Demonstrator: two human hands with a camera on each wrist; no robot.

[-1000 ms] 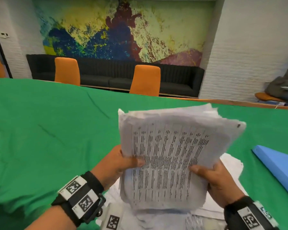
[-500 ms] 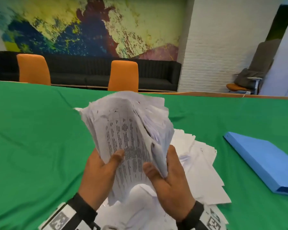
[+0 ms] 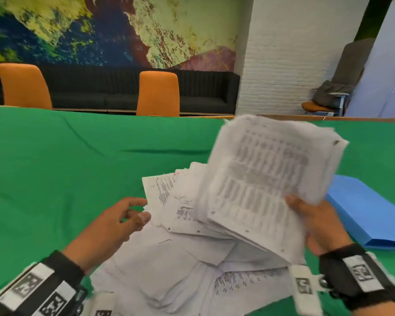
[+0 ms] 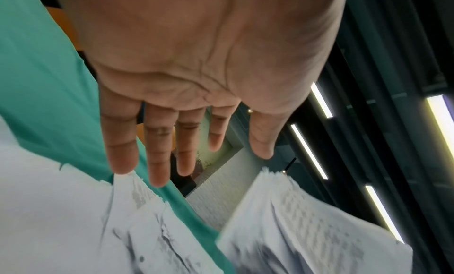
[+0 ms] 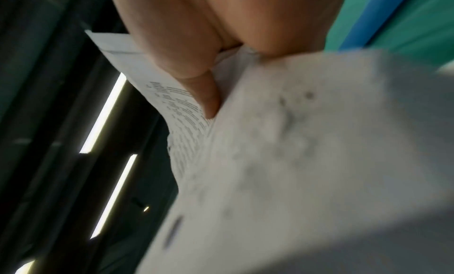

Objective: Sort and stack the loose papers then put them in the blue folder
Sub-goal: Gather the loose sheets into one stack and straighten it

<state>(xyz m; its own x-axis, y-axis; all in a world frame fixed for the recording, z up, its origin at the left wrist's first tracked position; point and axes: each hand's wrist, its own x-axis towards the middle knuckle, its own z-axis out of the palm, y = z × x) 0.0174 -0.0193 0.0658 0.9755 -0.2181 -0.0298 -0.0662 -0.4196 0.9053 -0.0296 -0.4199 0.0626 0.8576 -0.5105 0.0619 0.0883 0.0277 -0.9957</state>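
Two lots of paper matter here, and the larger still lies on the counter [image 3: 55,179]: loose sheets [image 3: 169,270] spread unevenly over its green cloth in front of the person, corners pointing every way, some creased, printed text showing on several. To their right, just past the spread, lies the folder [image 3: 369,215], blue, closed and flat, its long axis running away from the person and slightly leftward. Above the sheets, tilted up toward the camera and blurred, is the stack [image 3: 267,185], a thick ragged-edged wad with columns of print on its top page. The right hand [image 3: 315,222] clamps the stack's lower right corner, thumb on the face and fingers behind, so this hand is the nearer to the folder. The left hand [image 3: 114,224] holds nothing; its fingers are loosely spread, tips just beside the left edge of the loose sheets. In my judgement gathering is unfinished, and that free hand is best placed to lift the next sheets.
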